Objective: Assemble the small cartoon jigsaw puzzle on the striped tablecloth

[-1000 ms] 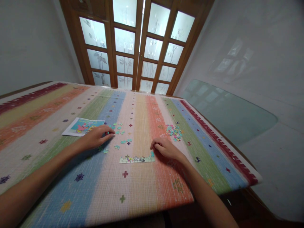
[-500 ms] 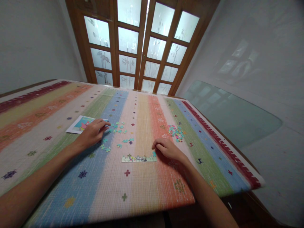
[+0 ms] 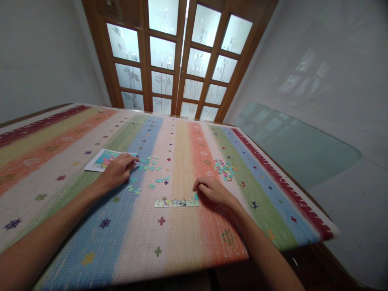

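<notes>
My left hand [image 3: 119, 169] is over the right side of a picture card [image 3: 98, 161], its fingers loosely bent and apart. Its fingertips are beside a scatter of loose teal jigsaw pieces [image 3: 147, 163], and I see nothing held in them. My right hand [image 3: 210, 189] is curled at the right end of a joined strip of jigsaw pieces [image 3: 176, 203]. A teal jigsaw piece [image 3: 196, 196] stands up from that end, just below the fingers. Whether the curled fingers hold anything is hidden.
A heap of mixed jigsaw pieces [image 3: 224, 169] lies beyond my right hand. The striped tablecloth [image 3: 145, 242] covers the table, whose near edge drops off below. Wood-framed glass doors [image 3: 163, 81] stand behind, with a wall [image 3: 342, 101] to the right.
The view has shifted very slightly. Both hands keep nearly the same place and shape, and the jigsaw pieces show no clear movement.
</notes>
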Motion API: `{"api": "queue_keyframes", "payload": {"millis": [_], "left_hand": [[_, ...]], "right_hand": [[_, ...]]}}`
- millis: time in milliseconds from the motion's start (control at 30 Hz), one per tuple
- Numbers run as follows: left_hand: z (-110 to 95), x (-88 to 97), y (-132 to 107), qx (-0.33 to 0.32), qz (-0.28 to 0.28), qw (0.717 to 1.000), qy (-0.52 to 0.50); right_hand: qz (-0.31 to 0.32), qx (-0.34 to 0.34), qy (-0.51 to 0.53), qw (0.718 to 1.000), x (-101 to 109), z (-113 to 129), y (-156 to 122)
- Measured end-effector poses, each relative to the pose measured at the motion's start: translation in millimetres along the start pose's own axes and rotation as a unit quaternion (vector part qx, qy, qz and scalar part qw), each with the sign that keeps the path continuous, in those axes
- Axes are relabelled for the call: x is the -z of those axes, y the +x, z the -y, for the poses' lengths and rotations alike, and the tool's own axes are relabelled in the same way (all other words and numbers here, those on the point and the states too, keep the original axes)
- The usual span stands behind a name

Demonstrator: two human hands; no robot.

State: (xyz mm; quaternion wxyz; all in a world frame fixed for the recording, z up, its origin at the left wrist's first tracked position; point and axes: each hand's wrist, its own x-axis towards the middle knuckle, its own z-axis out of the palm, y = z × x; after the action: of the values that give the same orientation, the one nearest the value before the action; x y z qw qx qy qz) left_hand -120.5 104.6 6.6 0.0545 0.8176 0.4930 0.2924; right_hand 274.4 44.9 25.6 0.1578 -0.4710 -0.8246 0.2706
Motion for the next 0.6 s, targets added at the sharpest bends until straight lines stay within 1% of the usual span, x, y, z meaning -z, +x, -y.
{"api": "queue_keyframes", "payload": {"millis": [133, 300, 400, 467, 600], "left_hand": [[-0.3, -5.4, -0.5, -0.011, 0.018, 1.000, 0.008], [-0.2, -9.4, -0.3, -0.018, 0.004, 0.999, 0.029], [0.8, -11.2, -0.4, -0.025, 0.022, 0.998, 0.045], [1.4, -12.3, -0.4, -0.020, 0.032, 0.998, 0.052], [1.7, -12.0, 0.4, -0.001, 0.034, 0.997, 0.065]], "right_hand": [[-0.003, 0.002, 0.000, 1.000, 0.9, 0.8, -0.5], [-0.031, 0.008, 0.010, 0.999, 1.3, 1.9, -0.4], [-0.036, 0.013, 0.013, 0.999, 0.9, 2.4, -0.2], [-0.032, 0.012, 0.013, 0.999, 0.7, 2.6, -0.2], [-0.027, 0.007, 0.010, 1.000, 0.9, 3.0, -0.4]]}}
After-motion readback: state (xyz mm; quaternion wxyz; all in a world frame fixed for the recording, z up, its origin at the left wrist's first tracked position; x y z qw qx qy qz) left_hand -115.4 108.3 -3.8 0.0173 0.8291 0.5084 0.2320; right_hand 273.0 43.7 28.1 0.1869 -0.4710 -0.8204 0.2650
